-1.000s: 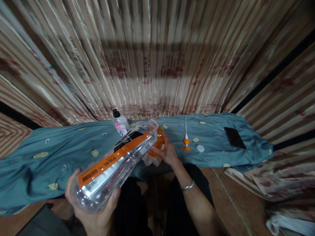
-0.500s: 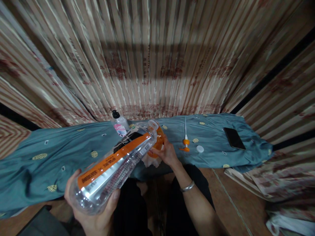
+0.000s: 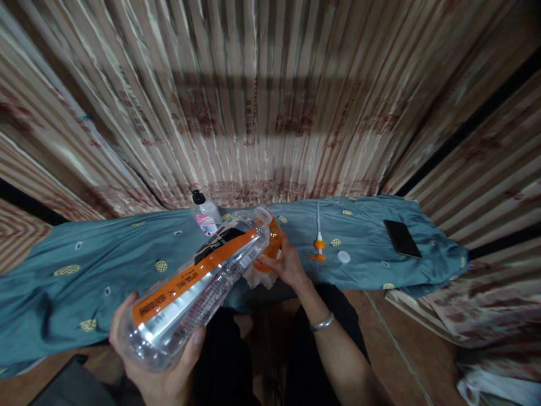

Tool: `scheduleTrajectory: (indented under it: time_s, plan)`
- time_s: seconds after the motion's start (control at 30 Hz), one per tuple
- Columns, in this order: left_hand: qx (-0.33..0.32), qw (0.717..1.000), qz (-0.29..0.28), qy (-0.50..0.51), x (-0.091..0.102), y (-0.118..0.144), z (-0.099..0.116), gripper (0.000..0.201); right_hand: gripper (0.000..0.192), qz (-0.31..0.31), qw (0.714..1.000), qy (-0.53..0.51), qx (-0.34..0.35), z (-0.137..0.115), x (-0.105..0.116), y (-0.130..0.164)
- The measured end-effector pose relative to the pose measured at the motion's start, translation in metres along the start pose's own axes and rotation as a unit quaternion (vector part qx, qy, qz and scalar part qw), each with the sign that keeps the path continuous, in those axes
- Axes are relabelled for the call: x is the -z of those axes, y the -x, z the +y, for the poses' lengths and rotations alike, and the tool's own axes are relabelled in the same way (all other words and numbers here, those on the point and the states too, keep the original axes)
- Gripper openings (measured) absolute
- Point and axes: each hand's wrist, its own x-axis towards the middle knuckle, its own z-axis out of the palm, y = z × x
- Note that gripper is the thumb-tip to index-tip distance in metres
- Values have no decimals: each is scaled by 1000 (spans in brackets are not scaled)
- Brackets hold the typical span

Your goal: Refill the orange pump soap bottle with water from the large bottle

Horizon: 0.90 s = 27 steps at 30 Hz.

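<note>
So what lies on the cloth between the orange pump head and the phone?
In the head view, a small white cap lies just right of the pump head; from there to the phone only bare blue cloth shows.

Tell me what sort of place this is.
Probably a home room, not a workshop: pleated striped beige curtains behind a low surface draped in teal patterned cloth, a black smartphone and a small black-capped clear bottle resting on it.

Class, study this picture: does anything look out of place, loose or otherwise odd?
Yes. An orange pump head with its white tube lies loose on the blue cloth, off any bottle, and a white cap lies beside it. The clear bottle is uncapped.
</note>
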Motion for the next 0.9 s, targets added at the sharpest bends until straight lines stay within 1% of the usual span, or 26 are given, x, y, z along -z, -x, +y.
scheduleTrajectory:
  time_s: [0.17, 0.37, 0.47, 0.63, 0.8, 0.9]
  plan:
    - [-2, 1000, -7, -15, 1, -2, -3, 98, 72, -6, 1000, 1, -7, -1, 0, -1]
    - [14, 999, -28, -20, 6, -1, -19, 115, 72, -7, 1000, -4, -11, -2, 2, 0]
    - [22, 999, -25, -14, 6, -2, -23, 111, 72, -6, 1000, 10, -13, -2, 2, -1]
    - [21, 1000, -23, 2, 2, -4, -17, 100, 74, -2, 1000, 17, -7, -2, 2, -2]
    - [37, 999, -12, 23, -3, -4, -12, 102, 69, -7, 999, 31, -7, -6, 5, -3]
    - [39, 999, -13, 26, -5, -5, -10, 102, 69, -4, 999, 33, -6, -8, 6, -3]
